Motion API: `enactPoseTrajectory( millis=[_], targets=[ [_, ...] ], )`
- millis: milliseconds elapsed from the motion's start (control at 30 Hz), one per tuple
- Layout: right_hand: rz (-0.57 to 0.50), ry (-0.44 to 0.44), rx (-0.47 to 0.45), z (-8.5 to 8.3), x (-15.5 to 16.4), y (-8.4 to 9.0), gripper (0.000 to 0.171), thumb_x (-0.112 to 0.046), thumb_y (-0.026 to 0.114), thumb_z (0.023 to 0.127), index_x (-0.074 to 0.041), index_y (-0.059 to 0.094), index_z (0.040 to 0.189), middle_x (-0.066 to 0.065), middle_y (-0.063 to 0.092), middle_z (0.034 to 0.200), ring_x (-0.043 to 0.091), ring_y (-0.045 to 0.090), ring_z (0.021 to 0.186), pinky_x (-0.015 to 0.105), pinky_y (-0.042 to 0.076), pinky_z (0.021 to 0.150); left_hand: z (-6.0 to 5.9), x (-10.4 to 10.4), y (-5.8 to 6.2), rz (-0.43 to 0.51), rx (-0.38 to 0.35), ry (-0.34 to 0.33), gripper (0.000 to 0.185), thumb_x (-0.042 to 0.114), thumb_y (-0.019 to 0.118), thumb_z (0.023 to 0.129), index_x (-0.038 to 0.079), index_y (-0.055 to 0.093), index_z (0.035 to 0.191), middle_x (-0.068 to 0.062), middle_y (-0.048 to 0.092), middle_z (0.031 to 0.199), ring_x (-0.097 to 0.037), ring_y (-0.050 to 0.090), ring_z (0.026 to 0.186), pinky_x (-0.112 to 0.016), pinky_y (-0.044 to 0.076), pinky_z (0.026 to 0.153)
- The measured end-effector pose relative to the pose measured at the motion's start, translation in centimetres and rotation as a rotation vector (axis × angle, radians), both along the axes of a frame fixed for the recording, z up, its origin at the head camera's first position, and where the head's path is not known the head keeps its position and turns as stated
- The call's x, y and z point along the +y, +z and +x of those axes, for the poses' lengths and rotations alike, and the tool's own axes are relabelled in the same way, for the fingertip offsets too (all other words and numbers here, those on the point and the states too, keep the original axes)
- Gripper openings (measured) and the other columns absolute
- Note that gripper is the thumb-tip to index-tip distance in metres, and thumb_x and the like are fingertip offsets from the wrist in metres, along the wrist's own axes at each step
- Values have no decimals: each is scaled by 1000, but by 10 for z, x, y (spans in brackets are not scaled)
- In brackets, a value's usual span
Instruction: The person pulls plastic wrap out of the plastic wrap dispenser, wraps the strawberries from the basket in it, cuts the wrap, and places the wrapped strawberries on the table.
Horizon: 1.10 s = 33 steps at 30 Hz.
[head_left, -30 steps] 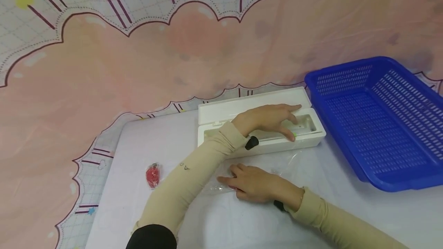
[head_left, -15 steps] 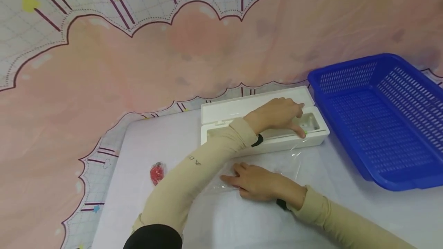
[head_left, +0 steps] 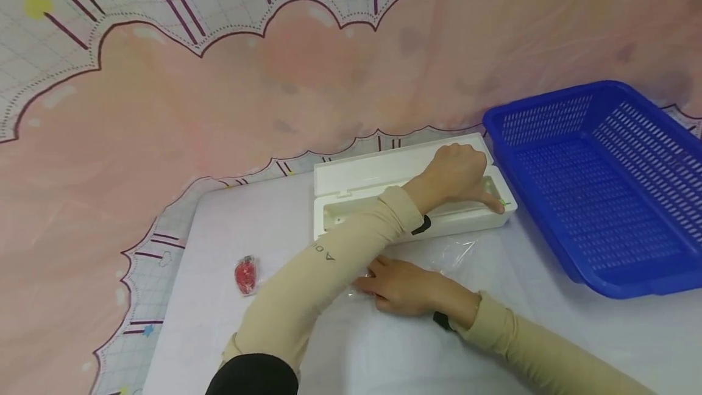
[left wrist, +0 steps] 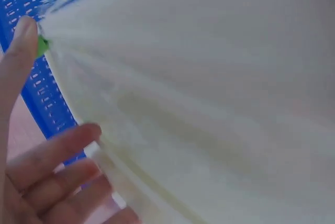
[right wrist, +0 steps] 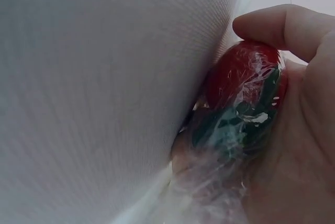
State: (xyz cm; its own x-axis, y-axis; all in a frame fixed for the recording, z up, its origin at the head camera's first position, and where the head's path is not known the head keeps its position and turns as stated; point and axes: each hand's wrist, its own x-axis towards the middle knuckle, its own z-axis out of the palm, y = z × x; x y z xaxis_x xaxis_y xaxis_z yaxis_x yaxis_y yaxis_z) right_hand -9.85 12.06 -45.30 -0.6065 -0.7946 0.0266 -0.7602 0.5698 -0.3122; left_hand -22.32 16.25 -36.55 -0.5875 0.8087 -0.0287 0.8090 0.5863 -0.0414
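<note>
My left hand [head_left: 457,172] is over the right end of a white cling film dispenser [head_left: 356,175], its lid tipped back. Its straight thumb presses a small green slider [left wrist: 42,46] at the front edge; the other fingers bend loosely and hold nothing. Clear cling film [head_left: 457,255] stretches from the dispenser toward my right hand [head_left: 406,285]. Low over the table, that hand grips a red fruit with dark green leaves [right wrist: 243,80], wrapped in crinkled film, its thumb on the red end. In the head view the hand hides this fruit.
A film-wrapped strawberry [head_left: 246,275] lies left of my left sleeve on the white tabletop [head_left: 219,218]. The blue plastic basket [head_left: 592,188] stands right beside the dispenser's right end. Behind the table hangs a patterned pink cloth [head_left: 219,108].
My left hand has slid right along the dispenser's front edge, the green slider travelling with its thumb, and its fingers have folded in. The right hand stays nearly in place.
</note>
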Motion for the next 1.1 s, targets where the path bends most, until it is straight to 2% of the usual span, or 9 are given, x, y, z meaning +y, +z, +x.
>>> enactPoseTrajectory(
  millis=[133, 233, 300, 400, 467, 633, 867, 967, 1100],
  targets=[
    [-19, 18, 22, -1, 0, 3, 33, -10, 56, 90, -16, 60, 122, 3, 53, 103, 20, 51, 100, 32, 46, 88, 5, -2, 4, -9, -33, 77, 70, 89, 66, 58, 23, 46, 64, 8, 41, 67, -7, 46, 64, -24, 45, 54],
    [-25, 27, 35, 0, -1, 2, 28, -10, 55, 90, -15, 60, 117, 4, 52, 103, 21, 52, 99, 33, 46, 88, 6, -8, 5, 11, -116, 95, 68, 88, 67, 59, 23, 51, 67, 8, 43, 68, -7, 45, 65, -25, 45, 55],
    [-22, 23, 28, -1, -1, 2, 30, -11, 55, 90, -15, 60, 120, 4, 51, 103, 20, 51, 98, 32, 47, 86, 5, -14, 7, 51, -194, 102, 64, 86, 68, 62, 25, 62, 78, 10, 53, 75, -6, 50, 71, -25, 46, 60],
    [-4, 9, -17, -1, -1, 2, 39, -12, 55, 91, -15, 58, 130, 5, 50, 104, 20, 50, 97, 33, 47, 86, 3, -28, 10, 116, -283, 118, 67, 82, 68, 66, 27, 69, 105, 12, 66, 99, -5, 57, 86, -25, 48, 70],
    [16, -5, -53, -1, -1, 2, 47, -14, 55, 93, -18, 53, 140, 7, 51, 110, 20, 51, 100, 34, 48, 89, 2, -38, 12, 144, -286, 129, 71, 81, 67, 68, 29, 68, 117, 12, 67, 110, -6, 59, 93, -26, 49, 73],
    [39, -31, -76, -2, -1, 1, 52, -17, 53, 96, -21, 47, 147, 9, 51, 116, 22, 51, 105, 37, 48, 93, 5, -57, 18, 158, -268, 141, 71, 84, 64, 69, 29, 69, 114, 10, 68, 109, -8, 59, 91, -27, 48, 71],
    [20, -22, -45, 0, -2, 4, 53, -15, 53, 94, -17, 47, 147, 7, 53, 99, 21, 53, 88, 37, 49, 85, 16, -84, 24, 223, -309, 131, 69, 79, 66, 72, 26, 71, 115, 9, 69, 114, -7, 60, 94, -28, 49, 76],
    [6, -8, -49, 0, -2, 7, 52, -14, 54, 94, -16, 48, 146, 4, 58, 84, 20, 58, 78, 36, 50, 80, 25, -102, 21, 272, -324, 126, 65, 77, 66, 75, 25, 72, 112, 11, 71, 111, -8, 63, 96, -30, 51, 78],
    [10, -11, -49, 1, -1, 9, 39, -14, 53, 94, -13, 58, 133, 8, 65, 95, 24, 60, 94, 38, 50, 89, 36, -128, 11, 359, -326, 133, 59, 72, 67, 78, 24, 73, 111, 14, 70, 110, -9, 64, 106, -31, 51, 87]
  ],
)
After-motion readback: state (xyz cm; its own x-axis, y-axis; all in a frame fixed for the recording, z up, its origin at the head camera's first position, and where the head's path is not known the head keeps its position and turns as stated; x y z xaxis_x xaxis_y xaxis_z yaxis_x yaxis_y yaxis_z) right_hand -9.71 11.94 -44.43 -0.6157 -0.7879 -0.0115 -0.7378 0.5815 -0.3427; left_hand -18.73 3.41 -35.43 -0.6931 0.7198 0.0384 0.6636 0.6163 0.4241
